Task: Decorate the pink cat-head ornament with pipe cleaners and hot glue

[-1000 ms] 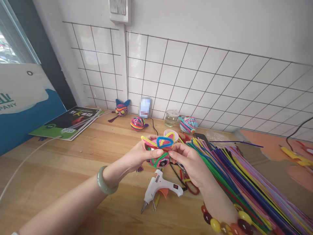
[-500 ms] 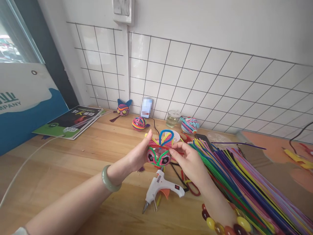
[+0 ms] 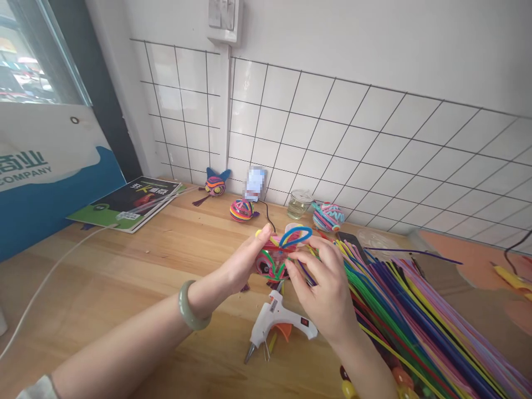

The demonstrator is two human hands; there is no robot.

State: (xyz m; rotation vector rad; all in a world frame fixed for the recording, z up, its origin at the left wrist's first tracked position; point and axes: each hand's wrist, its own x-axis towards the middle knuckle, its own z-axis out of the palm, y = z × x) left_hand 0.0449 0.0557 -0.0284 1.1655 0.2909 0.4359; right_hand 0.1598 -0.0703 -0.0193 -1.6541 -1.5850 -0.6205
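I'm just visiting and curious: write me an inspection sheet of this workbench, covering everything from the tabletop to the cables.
Surface: wooden tabletop, a few small crumbs; no spill seen.
Job's things: small wrapped figure with a blue loop on top; white glue gun lying just in front; many coloured pipe cleaners on the right.
Clutter: booklet, lidded glass jar, three wrapped ornaments at the back.
Grip: left hand holds the figure's side; right hand has its fingertips at the other side.
Cables: white cable at left, black cable at the back.
Surroundings: tiled-look wall, printed board, window; other people: nothing seen.
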